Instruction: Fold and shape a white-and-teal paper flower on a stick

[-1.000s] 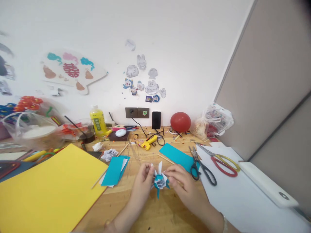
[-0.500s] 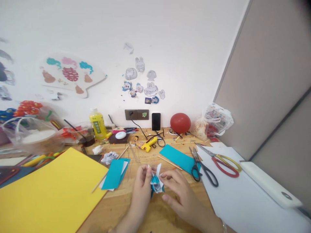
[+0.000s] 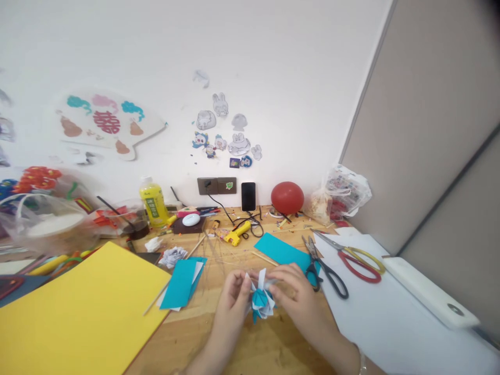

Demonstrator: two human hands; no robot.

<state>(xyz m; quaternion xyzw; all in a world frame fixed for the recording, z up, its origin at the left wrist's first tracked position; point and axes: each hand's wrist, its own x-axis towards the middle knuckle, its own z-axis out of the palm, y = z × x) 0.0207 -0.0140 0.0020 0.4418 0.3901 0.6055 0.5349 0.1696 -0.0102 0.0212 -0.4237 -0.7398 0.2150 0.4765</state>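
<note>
Between my two hands, above the wooden table (image 3: 203, 338), is a folded paper flower (image 3: 261, 302) in teal and white with pointed petals. My left hand (image 3: 235, 294) pinches its left side between thumb and fingers. My right hand (image 3: 295, 291) is closed on the petals at the right, its fingertips partly blurred. One white strip of the flower points upward between the hands. Folded teal paper pieces (image 3: 177, 284) lie to the left of my hands. A teal sheet (image 3: 279, 250) lies beyond them, with black-handled scissors (image 3: 326, 268) across its right end.
A large yellow sheet (image 3: 86, 307) covers the left side. White paper (image 3: 363, 307) on the right carries red-and-yellow-handled scissors (image 3: 357, 260). Toward the wall are a yellow glue gun (image 3: 237, 234), a phone (image 3: 248, 196), a red balloon (image 3: 287, 197) and a drink bottle (image 3: 153, 203).
The paper flower and both hands have shifted slightly right. My right fingers, spread apart before, have closed in on the flower's right petals. The whole view has turned a little.
</note>
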